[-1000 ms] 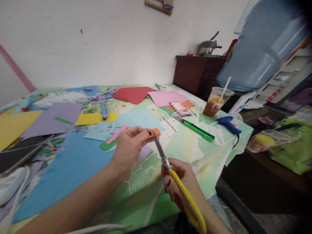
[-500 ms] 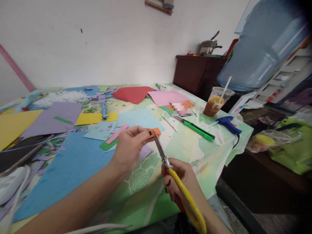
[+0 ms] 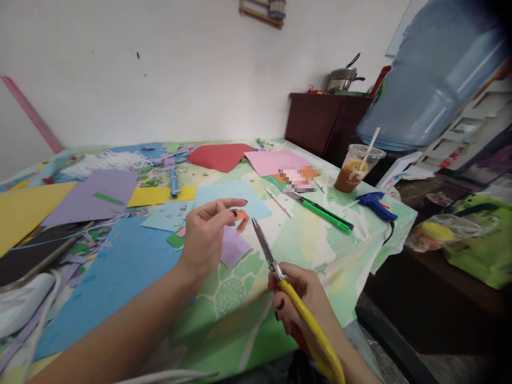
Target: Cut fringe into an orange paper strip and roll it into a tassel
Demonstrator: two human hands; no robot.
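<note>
Between the thumb and fingers of my left hand (image 3: 206, 234) is a small orange fringed strip (image 3: 242, 220), its cut edge curling downward. That hand's index finger is stretched out above the strip. My right hand (image 3: 298, 298) grips a pair of scissors (image 3: 276, 269) with yellow handles, a bit of red showing underneath. The blades look closed and point up toward the strip, with a small gap between tip and strip. Below the left hand lie a purple paper piece (image 3: 234, 246) and a light blue sheet (image 3: 236, 194).
A green utility knife (image 3: 326, 214), a white pen (image 3: 279, 202) and a blue glue gun (image 3: 377, 205) lie to the right. Behind them stands a plastic cup of drink (image 3: 354, 170). Coloured sheets, such as a large blue one (image 3: 108, 282), and scraps cover the left side.
The orange strip has come away from the scissor blades as my left hand shifted left and turned. Its fringe now hangs down, and the index finger has extended. The scissors moved slightly.
</note>
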